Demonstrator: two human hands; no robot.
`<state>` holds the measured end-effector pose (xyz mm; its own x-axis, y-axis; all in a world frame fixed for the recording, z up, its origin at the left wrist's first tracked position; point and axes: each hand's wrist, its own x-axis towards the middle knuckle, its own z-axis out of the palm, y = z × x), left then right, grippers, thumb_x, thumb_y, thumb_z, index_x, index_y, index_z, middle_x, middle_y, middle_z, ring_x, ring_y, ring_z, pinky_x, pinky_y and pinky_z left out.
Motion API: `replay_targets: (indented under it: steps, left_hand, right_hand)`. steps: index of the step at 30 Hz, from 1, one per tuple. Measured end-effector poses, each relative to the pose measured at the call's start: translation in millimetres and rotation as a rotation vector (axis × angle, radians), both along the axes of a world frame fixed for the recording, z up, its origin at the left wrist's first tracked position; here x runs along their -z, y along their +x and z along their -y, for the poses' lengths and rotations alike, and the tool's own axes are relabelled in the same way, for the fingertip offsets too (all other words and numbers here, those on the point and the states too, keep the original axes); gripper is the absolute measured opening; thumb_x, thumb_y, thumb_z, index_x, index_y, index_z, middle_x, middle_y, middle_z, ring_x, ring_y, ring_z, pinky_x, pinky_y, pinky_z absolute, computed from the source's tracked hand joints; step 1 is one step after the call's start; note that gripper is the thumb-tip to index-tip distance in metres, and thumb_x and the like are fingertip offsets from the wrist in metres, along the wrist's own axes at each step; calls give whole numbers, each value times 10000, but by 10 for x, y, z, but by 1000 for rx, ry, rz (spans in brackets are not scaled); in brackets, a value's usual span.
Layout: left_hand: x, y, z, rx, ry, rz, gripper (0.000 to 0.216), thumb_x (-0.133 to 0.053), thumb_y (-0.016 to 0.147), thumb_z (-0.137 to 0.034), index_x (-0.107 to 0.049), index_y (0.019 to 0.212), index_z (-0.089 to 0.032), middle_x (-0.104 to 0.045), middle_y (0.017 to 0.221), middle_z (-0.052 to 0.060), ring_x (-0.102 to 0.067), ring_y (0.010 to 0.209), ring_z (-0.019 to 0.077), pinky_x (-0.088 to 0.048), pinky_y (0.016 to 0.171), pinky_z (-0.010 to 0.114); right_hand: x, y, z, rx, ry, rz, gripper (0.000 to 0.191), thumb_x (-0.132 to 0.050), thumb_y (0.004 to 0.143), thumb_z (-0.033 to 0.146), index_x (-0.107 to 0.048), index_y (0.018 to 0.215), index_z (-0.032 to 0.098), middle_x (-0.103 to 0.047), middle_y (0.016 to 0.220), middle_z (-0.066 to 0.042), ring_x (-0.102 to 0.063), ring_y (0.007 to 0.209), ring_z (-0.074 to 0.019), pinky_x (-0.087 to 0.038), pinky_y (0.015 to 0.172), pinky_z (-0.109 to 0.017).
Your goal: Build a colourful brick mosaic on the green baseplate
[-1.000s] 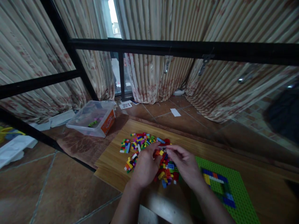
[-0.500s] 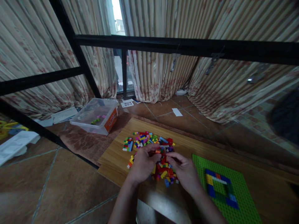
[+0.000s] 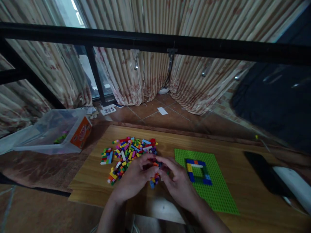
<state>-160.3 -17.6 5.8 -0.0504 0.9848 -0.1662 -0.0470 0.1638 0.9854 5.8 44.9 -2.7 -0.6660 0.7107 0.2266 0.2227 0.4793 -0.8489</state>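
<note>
Mostly, the risks gather along the near edge of the wooden table (image 3: 89, 184): both forearms reach in over it, so a careless sweep could push pieces to the floor. Beyond its left end, the clear plastic bin with an orange label (image 3: 68, 148) sits well apart from the hands and seems unlikely to be bumped.

On the right, the green studded baseplate (image 3: 218, 194) lies flat just beside the right forearm, which crosses in front of its near left corner; whether they touch I cannot tell. A dragging elbow could skew the plate.

Loose toy bricks (image 3: 132, 152) spread across the table's middle, and digging fingers might scatter them. Over that heap's near right side, the left hand (image 3: 136, 174) and right hand (image 3: 178, 181) are curled, fingertips almost meeting. Anything pinched there is hidden, so I cannot say what they hold; a small piece could slip out unnoticed.

Close to the right hand, the hollow brick rectangle (image 3: 189, 169) on the baseplate could be knocked loose by a knuckle. Smallest, a blue brick (image 3: 152, 184) beneath the fingers at the heap's near edge looks easiest to flick away.
</note>
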Motion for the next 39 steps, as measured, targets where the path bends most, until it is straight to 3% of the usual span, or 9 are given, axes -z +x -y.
replay_targets:
  steps: [3, 7, 10, 15, 19, 23, 31, 39]
  left_hand:
    - [-8, 124, -43, 102, -20, 45, 394, -632, 850, -362, -550, 1197, -193, -671, 949, 37, -594, 729, 121, -462, 641, 233]
    - [-1, 321, -161, 133, -69, 16, 459, -631, 845, -407, -516, 1230, -184, -650, 838, 9, -559, 646, 100, -458, 608, 231]
    - [34, 518, -299, 98, -84, -22, 406, -623, 842, -404, -551, 1162, -167, -636, 782, 0, -569, 639, 109, -465, 603, 234]
    - [168, 888, -509, 32, -23, -162, 251, -550, 875, -338, -618, 1046, -167, -646, 777, 15, -604, 707, 143, -476, 643, 253]
    - [271, 1103, -606, -55, 33, -379, 188, -513, 876, -266, -644, 977, -176, -669, 794, 20, -620, 718, 153, -465, 656, 254]
    - [321, 1220, -675, -113, 49, -495, 194, -494, 870, -209, -655, 976, -185, -697, 836, 26, -648, 747, 157, -469, 686, 249]
    - [355, 1309, -695, -96, 61, -650, 197, -473, 894, -203, -655, 968, -211, -704, 893, 34, -656, 834, 172, -480, 776, 266]
    - [332, 1330, -677, -64, 60, -710, 196, -471, 885, -170, -646, 970, -196, -706, 931, 57, -658, 850, 188, -483, 781, 286]
  right_hand:
    - [-45, 173, -15, -85, -8, -12, 317, -487, 934, 197, -594, 1220, 282, -650, 1142, -40, -611, 1061, -162, -504, 906, -314]
    - [-62, 390, -94, -58, -57, 20, 159, -556, 919, 245, -650, 1047, 254, -676, 959, -13, -633, 881, -142, -507, 785, -275]
    - [1, 604, -199, 34, -56, 33, 88, -588, 903, 287, -657, 920, 236, -676, 870, -1, -627, 810, -139, -491, 741, -265]
    - [189, 1106, -463, 280, 25, 127, 141, -580, 893, 315, -673, 966, 238, -690, 961, -26, -638, 889, -170, -487, 800, -302]
    - [268, 1399, -611, 473, 47, 208, 166, -617, 852, 349, -686, 935, 223, -689, 917, -42, -640, 810, -188, -497, 708, -318]
    - [302, 1422, -618, 407, 84, 217, 144, -613, 855, 327, -708, 922, 241, -682, 899, -38, -632, 836, -194, -499, 743, -334]
    - [411, 1265, -605, 348, 263, 293, 170, -605, 862, 274, -729, 978, 286, -662, 908, -42, -589, 896, -224, -483, 801, -379]
    - [484, 1192, -627, 438, 297, 343, 169, -652, 810, 262, -732, 959, 259, -635, 1013, -71, -575, 952, -248, -486, 847, -407]
